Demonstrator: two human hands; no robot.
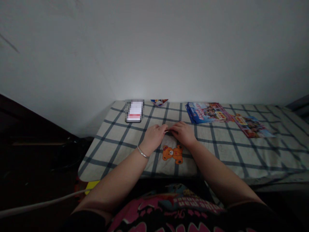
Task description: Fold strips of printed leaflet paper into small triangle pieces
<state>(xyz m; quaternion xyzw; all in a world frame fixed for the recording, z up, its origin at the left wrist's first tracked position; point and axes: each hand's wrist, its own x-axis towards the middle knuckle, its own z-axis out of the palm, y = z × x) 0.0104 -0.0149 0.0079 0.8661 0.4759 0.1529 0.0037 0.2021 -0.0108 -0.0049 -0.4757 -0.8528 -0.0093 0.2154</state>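
Observation:
Over the middle of the checked cloth, my left hand (154, 136) and my right hand (183, 133) meet with fingers pinched together. Both grip a small piece of folded paper (167, 131); only a thin pale edge shows, and the fingers hide the rest. Beyond them, against the wall, lies a colourful printed paper folded into a triangle (159, 102). To the right is a stack of glossy printed sheets (205, 112), blue and pink with pictures. Another printed sheet (254, 126) lies farther right, partly overlapping the stack.
A phone (134, 111) with a lit, blurred screen lies at the back left. The checked tablecloth (116, 138) has an orange bear print (172, 154) near my body. A pale wall (154, 48) closes off the back. A white cable (43, 203) runs past the table's left corner.

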